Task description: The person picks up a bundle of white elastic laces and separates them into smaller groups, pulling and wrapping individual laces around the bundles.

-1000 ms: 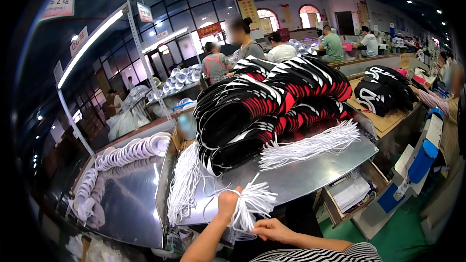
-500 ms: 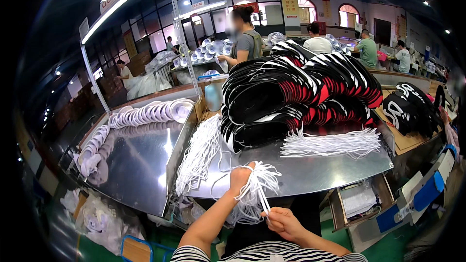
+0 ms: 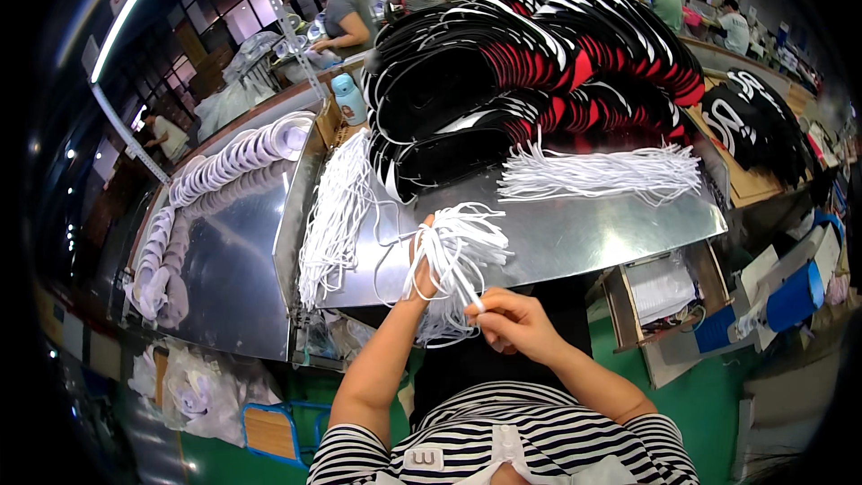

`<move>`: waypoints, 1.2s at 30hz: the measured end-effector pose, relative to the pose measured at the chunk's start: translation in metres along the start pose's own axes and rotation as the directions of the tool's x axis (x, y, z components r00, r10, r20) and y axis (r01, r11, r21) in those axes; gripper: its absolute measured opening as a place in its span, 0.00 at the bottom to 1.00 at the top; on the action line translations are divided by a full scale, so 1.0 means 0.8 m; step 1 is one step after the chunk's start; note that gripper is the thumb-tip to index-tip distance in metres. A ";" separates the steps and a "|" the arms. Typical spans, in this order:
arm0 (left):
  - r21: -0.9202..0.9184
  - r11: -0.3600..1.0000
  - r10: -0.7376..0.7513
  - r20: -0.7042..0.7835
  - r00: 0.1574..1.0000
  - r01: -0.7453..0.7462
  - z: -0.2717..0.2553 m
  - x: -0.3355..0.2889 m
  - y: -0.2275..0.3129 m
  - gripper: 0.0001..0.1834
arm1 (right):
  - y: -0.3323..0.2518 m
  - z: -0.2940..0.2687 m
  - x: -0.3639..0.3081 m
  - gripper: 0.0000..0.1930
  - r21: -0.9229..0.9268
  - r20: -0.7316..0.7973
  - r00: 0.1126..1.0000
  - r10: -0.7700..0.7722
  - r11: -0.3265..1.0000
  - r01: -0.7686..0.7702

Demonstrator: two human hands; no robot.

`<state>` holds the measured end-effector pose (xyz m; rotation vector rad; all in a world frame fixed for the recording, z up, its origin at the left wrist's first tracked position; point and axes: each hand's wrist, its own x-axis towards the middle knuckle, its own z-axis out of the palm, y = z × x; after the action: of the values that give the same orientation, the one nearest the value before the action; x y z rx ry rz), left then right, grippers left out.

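Observation:
A looped bunch of white shoelaces hangs over the near edge of the metal table, with my left hand closed around it and partly covered by the strands. My right hand, just to the right and nearer to me, pinches the ends of some laces from the same bunch. Left of the bunch, a long pile of loose white laces drapes across the tabletop. A straight bundle of white laces lies farther back on the right. Behind it rise stacked black, red and white shoe uppers.
The metal table has a raised divider on its left. Beyond that, a second metal surface carries rows of nested white pieces. An open drawer juts out at right. A blue bottle stands behind; people work farther off.
The view has tilted downward, so the table and hands appear higher. My right hand has come up slightly toward my left, still pinching the lace ends. My left hand keeps its hold.

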<state>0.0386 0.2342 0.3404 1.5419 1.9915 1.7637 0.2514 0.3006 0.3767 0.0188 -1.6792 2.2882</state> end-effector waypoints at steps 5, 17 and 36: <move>0.409 0.906 0.054 0.141 0.988 -0.108 -0.002 -0.011 -0.028 0.25 | 0.036 0.012 -0.008 0.10 -0.061 -0.130 0.991 0.036 0.997 -0.044; -0.391 0.841 -0.374 0.077 0.924 0.373 0.034 -0.011 0.033 0.05 | 0.028 -0.091 0.015 0.22 -0.169 -0.310 0.950 0.037 0.981 -0.093; 0.118 0.985 -0.112 -0.106 0.988 0.125 0.018 -0.040 -0.101 0.11 | -0.017 0.005 -0.022 0.10 0.060 0.403 0.894 0.196 0.969 -0.240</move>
<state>0.0141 0.2354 0.2554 1.3592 2.2290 1.7333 0.2706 0.2968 0.3873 0.3579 -1.8184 2.6855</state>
